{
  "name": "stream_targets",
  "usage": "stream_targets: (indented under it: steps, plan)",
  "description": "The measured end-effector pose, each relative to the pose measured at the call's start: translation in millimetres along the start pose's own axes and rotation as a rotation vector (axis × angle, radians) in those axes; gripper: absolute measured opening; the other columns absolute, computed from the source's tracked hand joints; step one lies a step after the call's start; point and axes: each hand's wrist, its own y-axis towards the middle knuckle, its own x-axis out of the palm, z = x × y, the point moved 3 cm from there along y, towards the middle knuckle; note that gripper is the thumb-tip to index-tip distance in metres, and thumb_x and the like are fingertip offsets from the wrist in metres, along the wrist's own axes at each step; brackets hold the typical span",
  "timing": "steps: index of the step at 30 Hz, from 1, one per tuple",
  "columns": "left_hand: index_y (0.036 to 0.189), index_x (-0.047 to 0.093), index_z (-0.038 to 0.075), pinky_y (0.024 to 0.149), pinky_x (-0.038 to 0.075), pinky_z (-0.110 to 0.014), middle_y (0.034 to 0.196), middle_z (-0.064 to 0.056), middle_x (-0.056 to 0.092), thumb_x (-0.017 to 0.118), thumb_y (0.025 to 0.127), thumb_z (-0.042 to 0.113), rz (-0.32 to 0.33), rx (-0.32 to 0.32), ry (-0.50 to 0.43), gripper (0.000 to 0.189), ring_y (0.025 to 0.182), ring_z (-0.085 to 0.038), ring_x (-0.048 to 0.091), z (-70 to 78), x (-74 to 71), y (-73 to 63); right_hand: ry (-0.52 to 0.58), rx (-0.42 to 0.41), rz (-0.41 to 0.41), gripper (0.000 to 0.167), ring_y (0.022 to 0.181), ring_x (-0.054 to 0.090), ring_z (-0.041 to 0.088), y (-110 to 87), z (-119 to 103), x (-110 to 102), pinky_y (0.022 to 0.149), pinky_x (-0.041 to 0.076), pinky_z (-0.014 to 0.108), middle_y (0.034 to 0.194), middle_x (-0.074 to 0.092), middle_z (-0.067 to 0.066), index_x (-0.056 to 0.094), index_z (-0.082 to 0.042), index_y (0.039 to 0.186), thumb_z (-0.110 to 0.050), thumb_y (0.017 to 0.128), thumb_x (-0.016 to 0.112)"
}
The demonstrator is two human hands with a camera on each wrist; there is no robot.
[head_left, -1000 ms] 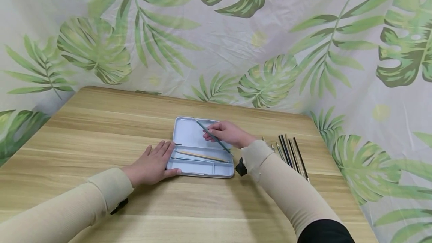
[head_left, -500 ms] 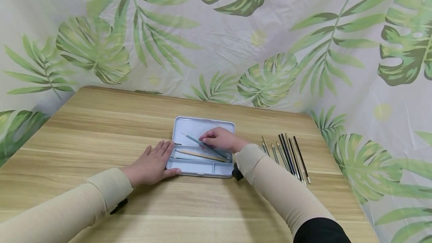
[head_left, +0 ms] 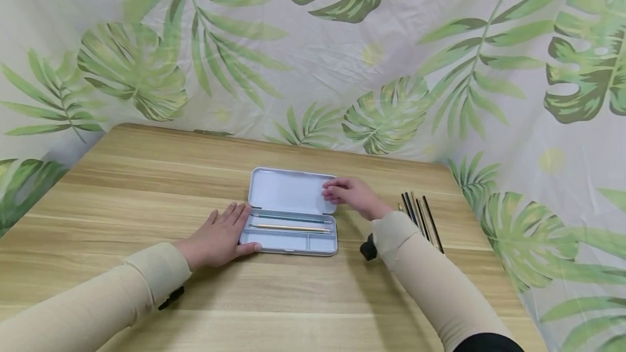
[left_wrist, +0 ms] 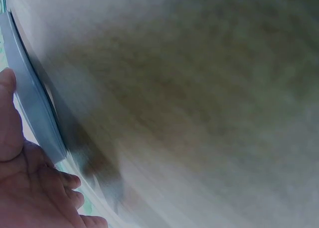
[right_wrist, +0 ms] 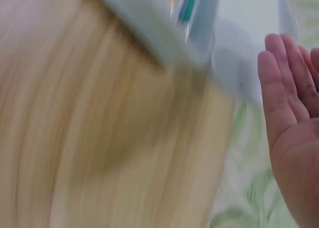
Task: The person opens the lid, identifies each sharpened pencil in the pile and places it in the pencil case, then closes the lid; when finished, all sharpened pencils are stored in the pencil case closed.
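Note:
A light blue pencil case point(head_left: 293, 255) lies on the table with its lid point(head_left: 288, 190) folded back. In its long rear compartment are a green pencil point(head_left: 288, 218) and a yellow pencil point(head_left: 288, 228), one in front of the other. My left hand point(head_left: 217, 238) rests against the case's left end, fingers straight, thumb at the front edge; the left wrist view shows this thumb point(left_wrist: 7, 88) on the case's side. Holding nothing, my right hand point(head_left: 354, 195) is over the lid's right edge. Its extended fingers point(right_wrist: 279, 83) appear in the right wrist view.
To the right, several black and wooden pencils point(head_left: 424, 219) lie side by side on the wooden table point(head_left: 161, 178), partly hidden by my right sleeve point(head_left: 420, 265). A leaf-patterned cloth point(head_left: 313, 69) hangs behind the table.
My right hand has put the green pencil into the case's rear compartment, let go and drawn back to the right. The left hand has stayed against the case.

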Motion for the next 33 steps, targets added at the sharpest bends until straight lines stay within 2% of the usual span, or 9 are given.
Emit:
stream_targets:
  steps: [4,6,10,13,16,20,22,28,33]
  plan:
    - [0.157,0.023,-0.013,0.115,0.014,-0.073,0.164,-0.034,0.020,0.057,0.100,0.061,0.003,0.004,0.006,0.100,0.151,-0.052,0.016,0.6,-1.8,0.0,0.049,0.018,0.124,0.039,0.123,0.062,0.041,-21.6,13.7,-38.5,0.102,0.052,0.041,0.133,0.059,0.035,0.050,0.019,0.139,-0.004,0.108,0.051]
    - [0.157,0.023,-0.013,0.115,0.014,-0.073,0.164,-0.034,0.020,0.057,0.100,0.062,0.000,0.008,0.008,0.100,0.151,-0.052,0.016,1.2,-2.0,0.0,0.048,0.041,0.174,0.043,0.127,0.059,0.041,-36.1,23.0,-58.1,0.103,0.051,0.038,0.140,0.054,0.036,0.045,0.018,0.144,-0.007,0.109,0.051]
    - [0.157,0.023,-0.013,0.115,0.014,-0.073,0.164,-0.034,0.020,0.057,0.100,0.062,-0.005,0.012,0.011,0.100,0.151,-0.053,0.016,1.1,-1.2,-0.1,0.034,0.084,0.310,0.047,0.113,0.068,0.023,-64.8,43.3,-94.3,0.097,0.054,0.030,0.138,0.055,0.035,0.041,0.019,0.145,-0.007,0.107,0.053]
    - [0.157,0.023,-0.014,0.115,0.014,-0.073,0.164,-0.034,0.020,0.057,0.100,0.061,-0.004,0.011,0.008,0.100,0.151,-0.052,0.016,1.3,-1.1,-0.3,-0.005,0.121,0.418,0.048,0.099,0.067,0.011,-84.8,56.8,-116.9,0.091,0.055,0.026,0.133,0.058,0.033,0.041,0.020,0.144,-0.007,0.106,0.054]
    - [0.157,0.023,-0.014,0.115,0.013,-0.073,0.164,-0.034,0.020,0.058,0.100,0.060,-0.005,0.013,-0.001,0.100,0.151,-0.053,0.016,1.8,-1.7,-0.8,-0.059,0.189,0.452,0.051,0.107,0.063,0.018,-104.0,69.5,-133.3,0.095,0.053,0.030,0.139,0.052,0.033,0.037,0.019,0.147,-0.011,0.109,0.049]
    - [0.157,0.023,-0.014,0.116,0.013,-0.073,0.164,-0.034,0.019,0.058,0.100,0.060,-0.010,0.012,-0.014,0.099,0.151,-0.053,0.015,2.1,-1.8,-1.2,-0.092,0.256,0.450,0.054,0.126,0.053,0.038,-121.6,82.9,-143.8,0.104,0.049,0.040,0.147,0.042,0.036,0.031,0.018,0.151,-0.015,0.110,0.044]
    - [0.157,0.023,-0.014,0.116,0.013,-0.073,0.164,-0.034,0.019,0.057,0.100,0.060,-0.007,0.011,-0.015,0.099,0.151,-0.053,0.015,2.4,-2.1,-1.1,-0.091,0.265,0.463,0.054,0.128,0.052,0.041,-126.7,87.1,-145.9,0.103,0.050,0.042,0.146,0.043,0.037,0.032,0.018,0.150,-0.015,0.110,0.045]
    - [0.156,0.023,-0.015,0.116,0.013,-0.073,0.164,-0.035,0.019,0.057,0.100,0.061,0.003,0.014,-0.021,0.100,0.151,-0.053,0.016,1.2,-1.7,-0.1,-0.087,0.293,0.504,0.052,0.110,0.063,0.028,-134.3,93.9,-147.6,0.092,0.055,0.035,0.138,0.052,0.035,0.037,0.019,0.148,-0.014,0.109,0.049]
    - [0.156,0.023,-0.015,0.116,0.013,-0.072,0.163,-0.035,0.020,0.054,0.100,0.065,0.013,0.013,-0.019,0.102,0.151,-0.052,0.016,-2.0,0.1,0.3,-0.098,0.298,0.517,0.052,0.100,0.068,0.018,-134.4,94.3,-143.2,0.085,0.057,0.028,0.141,0.051,0.036,0.038,0.017,0.149,-0.013,0.107,0.050]
